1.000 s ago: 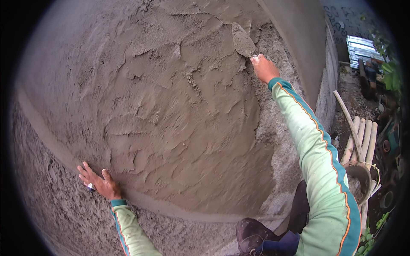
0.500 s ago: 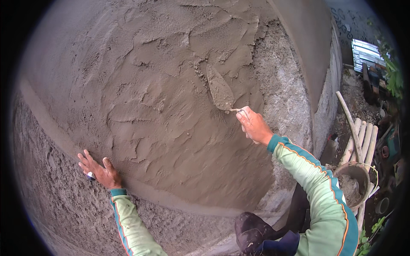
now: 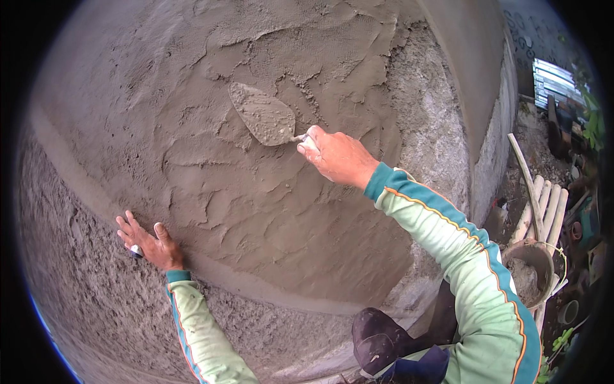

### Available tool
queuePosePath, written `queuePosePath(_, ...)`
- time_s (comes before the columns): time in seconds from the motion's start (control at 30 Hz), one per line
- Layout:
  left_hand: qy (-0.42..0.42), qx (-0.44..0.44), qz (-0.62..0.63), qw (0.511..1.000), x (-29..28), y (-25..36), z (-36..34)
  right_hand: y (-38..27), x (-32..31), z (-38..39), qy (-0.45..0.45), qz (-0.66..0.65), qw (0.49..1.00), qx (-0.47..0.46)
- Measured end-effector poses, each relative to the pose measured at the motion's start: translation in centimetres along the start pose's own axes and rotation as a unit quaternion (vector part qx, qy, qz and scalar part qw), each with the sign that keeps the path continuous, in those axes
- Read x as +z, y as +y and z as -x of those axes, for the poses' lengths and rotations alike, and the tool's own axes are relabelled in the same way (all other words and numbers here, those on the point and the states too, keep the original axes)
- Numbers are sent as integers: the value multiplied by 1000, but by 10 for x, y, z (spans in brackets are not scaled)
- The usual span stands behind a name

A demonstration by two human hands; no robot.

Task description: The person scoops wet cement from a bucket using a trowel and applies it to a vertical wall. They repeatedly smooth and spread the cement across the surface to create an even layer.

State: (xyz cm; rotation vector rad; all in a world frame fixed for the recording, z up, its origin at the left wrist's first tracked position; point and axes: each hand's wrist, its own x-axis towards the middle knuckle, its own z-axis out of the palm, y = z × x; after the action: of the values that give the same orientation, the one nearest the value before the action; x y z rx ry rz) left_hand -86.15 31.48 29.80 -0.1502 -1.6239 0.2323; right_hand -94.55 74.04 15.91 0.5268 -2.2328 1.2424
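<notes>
Wet grey-brown mortar (image 3: 281,237) covers most of the wall, in rough, ridged patches. My right hand (image 3: 339,157) is closed round the handle of a pointed trowel (image 3: 263,115). Mortar coats the blade, which lies over the upper middle of the wet surface with its tip toward the upper left. Lower left, my left hand (image 3: 151,244) rests with fingers spread at the border between the smooth mortar band and the rough wall (image 3: 96,243). A ring with a dark stone (image 3: 135,251) is on one of its fingers.
A bucket (image 3: 534,272) with mortar stands at the right beside several pale poles (image 3: 543,208). A bare rough strip of wall (image 3: 425,109) runs along the right of the wet mortar, up to a smooth corner edge (image 3: 476,83). My knee (image 3: 377,339) shows at the bottom.
My right hand has moved the trowel left and slightly up across the mortar, and the blade has turned, its tip now toward the upper left. My left hand stays in place.
</notes>
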Motion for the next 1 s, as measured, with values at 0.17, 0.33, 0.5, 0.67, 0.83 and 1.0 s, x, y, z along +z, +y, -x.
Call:
queuePosePath(0.17,1,2,-11,1000,1,-2,0,90,-2,13,173,93,972,125)
queuePosePath(0.33,0,-8,3,1000,3,-6,1,113,-6,-1,233,-383,851,274)
queuePosePath(0.5,-2,-10,20,1000,1,-5,1,26,-43,-47,93,-448,882,113)
queuePosePath(0.67,4,-13,30,999,1,-4,1,-42,-39,-49,-4,-320,946,42)
queuePosePath(0.83,6,-9,9,1000,0,-6,2,-78,-11,-41,-23,-215,976,36)
queuePosePath(1.0,6,-6,15,1000,-2,-5,0,-118,17,-58,8,-22,999,-36)
